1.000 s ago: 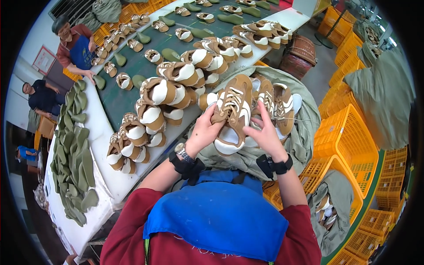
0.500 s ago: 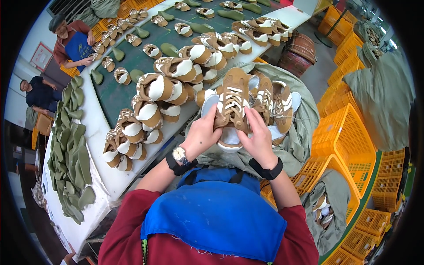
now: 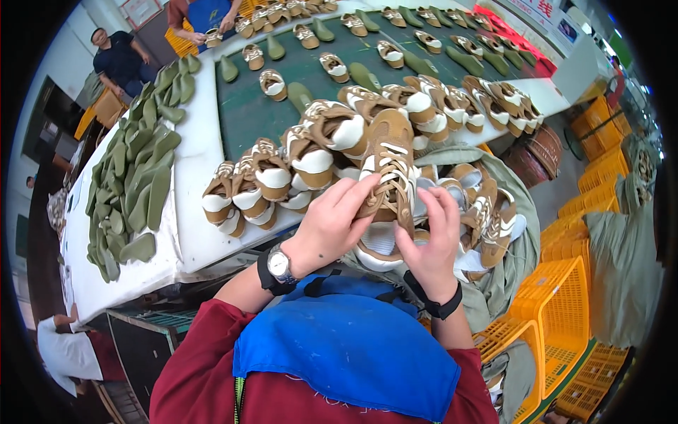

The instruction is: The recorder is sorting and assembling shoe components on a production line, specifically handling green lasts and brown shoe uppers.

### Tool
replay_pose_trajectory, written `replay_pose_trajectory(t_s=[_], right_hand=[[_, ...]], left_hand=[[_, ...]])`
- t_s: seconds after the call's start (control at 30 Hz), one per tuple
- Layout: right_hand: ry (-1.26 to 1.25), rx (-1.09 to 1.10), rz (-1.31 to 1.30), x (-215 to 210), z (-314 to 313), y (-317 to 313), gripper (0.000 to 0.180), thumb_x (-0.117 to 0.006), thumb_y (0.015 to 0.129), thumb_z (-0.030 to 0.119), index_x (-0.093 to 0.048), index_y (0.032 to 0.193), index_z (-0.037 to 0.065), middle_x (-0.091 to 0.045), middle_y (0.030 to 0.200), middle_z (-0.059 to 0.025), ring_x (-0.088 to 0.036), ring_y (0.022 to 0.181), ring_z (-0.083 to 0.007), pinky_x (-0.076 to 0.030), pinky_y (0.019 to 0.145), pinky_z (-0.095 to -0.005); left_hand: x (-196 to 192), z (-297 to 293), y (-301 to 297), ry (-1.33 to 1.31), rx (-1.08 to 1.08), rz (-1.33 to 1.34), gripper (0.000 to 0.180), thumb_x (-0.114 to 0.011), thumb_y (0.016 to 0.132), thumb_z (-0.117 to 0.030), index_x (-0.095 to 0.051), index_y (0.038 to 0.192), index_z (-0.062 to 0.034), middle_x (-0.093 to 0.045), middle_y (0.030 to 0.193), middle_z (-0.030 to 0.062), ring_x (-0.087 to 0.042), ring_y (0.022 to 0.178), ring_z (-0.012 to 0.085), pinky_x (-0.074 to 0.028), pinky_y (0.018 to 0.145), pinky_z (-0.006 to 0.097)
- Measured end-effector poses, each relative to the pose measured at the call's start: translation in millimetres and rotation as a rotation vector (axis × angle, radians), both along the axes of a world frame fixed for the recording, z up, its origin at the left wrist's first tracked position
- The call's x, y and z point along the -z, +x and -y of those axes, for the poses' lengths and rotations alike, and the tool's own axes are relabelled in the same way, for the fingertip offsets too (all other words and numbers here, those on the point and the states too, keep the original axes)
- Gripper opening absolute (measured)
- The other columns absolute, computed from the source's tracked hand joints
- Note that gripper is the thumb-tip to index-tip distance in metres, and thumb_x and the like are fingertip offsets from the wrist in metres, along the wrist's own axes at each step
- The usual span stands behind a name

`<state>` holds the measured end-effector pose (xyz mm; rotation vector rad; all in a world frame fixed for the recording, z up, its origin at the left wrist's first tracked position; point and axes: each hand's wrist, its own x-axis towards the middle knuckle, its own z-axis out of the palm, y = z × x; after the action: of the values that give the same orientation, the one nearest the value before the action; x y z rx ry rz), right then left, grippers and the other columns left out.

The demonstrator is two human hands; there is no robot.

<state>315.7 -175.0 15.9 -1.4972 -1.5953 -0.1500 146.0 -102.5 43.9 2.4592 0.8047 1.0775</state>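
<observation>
A brown sneaker (image 3: 390,145) with white stripes and crossed tan laces is held between my two hands, toe away from me and its opening with a pale lining facing me. My left hand (image 3: 332,225) grips its left side near the top of the laces, fingers closed. On the right, my right hand (image 3: 434,244) has its thumb against the opening's edge and its fingers bent beside the collar. More brown-and-white sneakers (image 3: 480,212) lie in a green cloth-lined container (image 3: 519,187) just beyond my right hand.
Rows of sneakers (image 3: 311,159) line the white table edge (image 3: 201,247). Green shoe lasts (image 3: 134,177) are heaped at left. Shoes and lasts sit on the green conveyor belt (image 3: 240,116). Yellow crates (image 3: 558,304) stand at right. Co-workers (image 3: 120,60) are at the far left.
My view has turned to the right, showing more of the belt. The sneaker stays in my hands; my left fingers have moved over the laces, and my right fingers have lifted off its side.
</observation>
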Motion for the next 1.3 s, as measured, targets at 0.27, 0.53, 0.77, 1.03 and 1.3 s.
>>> replay_pose_trajectory(t_s=[0.27,0.53,0.77,1.03,1.3], right_hand=[[0.062,-0.179,-0.488,-19,-52,-87,0.027,-0.060,0.070,-0.004,-0.053,0.096,0.000,-0.063,0.075,-0.0105,-0.062,0.061,-0.0155,-0.050,0.057,-0.0250],[-0.089,-0.321,-0.260,-33,-104,-218,0.032,-0.063,0.069,-0.001,-0.053,0.099,0.004,-0.060,0.073,-0.0086,-0.059,0.059,-0.0163,-0.049,0.054,-0.0268],[-0.268,-0.442,-0.383,-43,-129,-285,0.035,-0.067,0.069,0.002,-0.054,0.102,0.005,-0.059,0.079,-0.0075,-0.057,0.061,-0.0148,-0.049,0.056,-0.0264],[0.037,-0.507,0.311,-74,-119,-323,0.039,-0.075,0.063,0.025,-0.062,0.097,0.008,-0.059,0.092,-0.0058,-0.052,0.063,-0.0190,-0.045,0.055,-0.0281],[-0.076,-0.698,0.207,-63,-150,-330,0.041,-0.075,0.064,0.023,-0.060,0.099,0.008,-0.058,0.086,-0.0049,-0.053,0.064,-0.0183,-0.046,0.055,-0.0278]], left_hand=[[-20,-34,-103,-0.052,0.001,-0.018,0.052,-0.062,0.064,0.006,-0.050,0.113,-0.0052,-0.052,0.089,0.0103,-0.055,0.077,0.0266,-0.046,0.065,0.034],[-14,-82,-217,0.174,-0.038,-0.306,0.064,-0.072,0.058,-0.007,-0.048,0.117,-0.0090,-0.043,0.119,0.0155,-0.046,0.111,0.0342,-0.042,0.090,0.040],[-8,-114,-305,0.220,-0.108,0.064,0.031,-0.059,0.070,-0.002,-0.055,0.101,0.0009,-0.062,0.098,0.0155,-0.063,0.081,0.0292,-0.052,0.070,0.034],[-15,-140,-340,0.343,-0.149,0.088,0.019,-0.059,0.069,0.001,-0.059,0.089,0.0005,-0.065,0.097,0.0152,-0.065,0.074,0.0253,-0.052,0.066,0.031],[-17,-151,-353,-0.107,-0.200,0.319,0.020,-0.058,0.071,0.003,-0.061,0.090,0.0017,-0.065,0.100,0.0129,-0.065,0.074,0.0185,-0.053,0.065,0.028]])
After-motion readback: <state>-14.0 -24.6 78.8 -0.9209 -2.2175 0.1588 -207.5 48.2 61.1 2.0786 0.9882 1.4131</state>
